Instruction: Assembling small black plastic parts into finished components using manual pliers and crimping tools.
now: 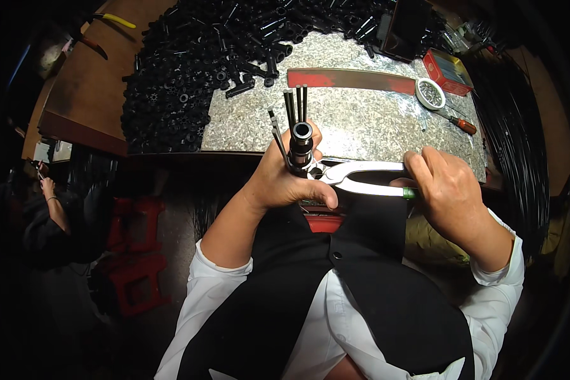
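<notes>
My left hand [277, 172] is wrapped round a black tubular part [302, 144] with a round open end, which looks like an umbrella frame's hub. Several thin black rods [290, 107] stick up beside the tube, angled away from me. In my right hand [448, 187] are pliers [337, 175] with pale metal handles, one of which shows a green end. Their handles are spread apart. The jaws meet the lower end of the tubular part, next to my left thumb; their exact bite is partly hidden.
Black plastic parts [171, 82] lie heaped across the table's left and back. On the speckled tabletop [253, 126] are a red-and-brown strip [354, 80], a white bowl of small metal pieces [430, 94], a screwdriver [462, 125] and a red box [448, 71]. Another person's hand [47, 188] shows far left.
</notes>
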`<act>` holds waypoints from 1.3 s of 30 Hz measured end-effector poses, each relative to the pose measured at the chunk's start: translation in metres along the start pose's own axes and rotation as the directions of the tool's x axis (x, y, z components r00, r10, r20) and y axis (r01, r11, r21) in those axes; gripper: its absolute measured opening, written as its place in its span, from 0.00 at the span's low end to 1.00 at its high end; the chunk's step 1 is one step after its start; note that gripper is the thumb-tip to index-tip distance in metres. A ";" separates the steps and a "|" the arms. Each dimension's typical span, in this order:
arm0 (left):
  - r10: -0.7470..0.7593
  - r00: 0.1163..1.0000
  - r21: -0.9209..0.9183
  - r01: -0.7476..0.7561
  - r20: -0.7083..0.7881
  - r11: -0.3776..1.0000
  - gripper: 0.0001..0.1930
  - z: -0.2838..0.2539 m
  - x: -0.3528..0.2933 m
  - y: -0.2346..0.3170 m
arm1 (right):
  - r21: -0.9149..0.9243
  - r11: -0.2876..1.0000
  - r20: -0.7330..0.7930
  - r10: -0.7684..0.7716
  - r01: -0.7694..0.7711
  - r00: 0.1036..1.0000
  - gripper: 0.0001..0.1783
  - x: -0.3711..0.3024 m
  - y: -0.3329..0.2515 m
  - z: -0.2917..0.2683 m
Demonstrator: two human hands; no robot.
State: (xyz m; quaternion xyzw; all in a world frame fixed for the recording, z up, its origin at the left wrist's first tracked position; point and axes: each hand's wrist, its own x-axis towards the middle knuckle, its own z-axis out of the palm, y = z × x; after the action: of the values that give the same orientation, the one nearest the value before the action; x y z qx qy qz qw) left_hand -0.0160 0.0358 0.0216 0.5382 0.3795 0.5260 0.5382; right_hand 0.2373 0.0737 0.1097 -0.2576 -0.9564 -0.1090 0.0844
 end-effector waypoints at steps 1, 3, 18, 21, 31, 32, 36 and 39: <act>0.007 1.000 -0.001 -0.007 -0.006 1.000 0.42 0.001 0.000 0.001 | 0.002 1.000 -0.004 0.004 -0.004 1.000 0.14 0.000 0.000 -0.001; 0.012 1.000 -0.004 -0.012 -0.010 1.000 0.42 0.000 0.000 0.001 | 0.004 1.000 -0.006 0.010 -0.010 1.000 0.14 0.000 -0.001 0.000; 0.071 0.997 0.132 -0.068 -0.017 0.989 0.38 0.001 -0.002 -0.004 | -0.065 0.998 0.020 0.013 -0.011 1.000 0.14 0.001 -0.005 0.002; 0.083 0.996 0.135 -0.078 -0.037 0.988 0.38 -0.001 0.000 -0.004 | -0.020 1.000 0.034 0.024 -0.024 0.999 0.13 0.000 -0.005 0.007; 0.118 0.990 -0.102 -0.125 -0.078 0.987 0.33 -0.004 -0.006 0.003 | 0.612 0.765 0.217 0.081 -0.201 0.973 0.19 -0.009 0.004 0.015; 0.126 0.991 -0.165 -0.133 -0.051 0.977 0.33 -0.008 -0.008 0.004 | 0.597 0.779 0.171 0.111 -0.193 0.979 0.18 -0.012 0.006 0.014; 0.167 0.986 -0.275 -0.167 -0.024 0.947 0.31 -0.010 -0.008 0.010 | 0.268 0.961 -0.228 0.137 -0.073 0.964 0.17 -0.008 0.011 0.012; 0.163 0.986 -0.279 -0.165 -0.031 0.946 0.31 -0.007 -0.011 0.013 | 0.094 0.990 -0.382 0.131 -0.103 0.915 0.18 -0.001 0.009 0.013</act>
State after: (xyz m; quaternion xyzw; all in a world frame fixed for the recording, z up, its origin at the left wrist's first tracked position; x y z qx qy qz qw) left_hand -0.0263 0.0250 0.0315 0.4841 0.2571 0.6193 0.5621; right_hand 0.2418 0.0844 0.0981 -0.2844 -0.9070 -0.1182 0.2873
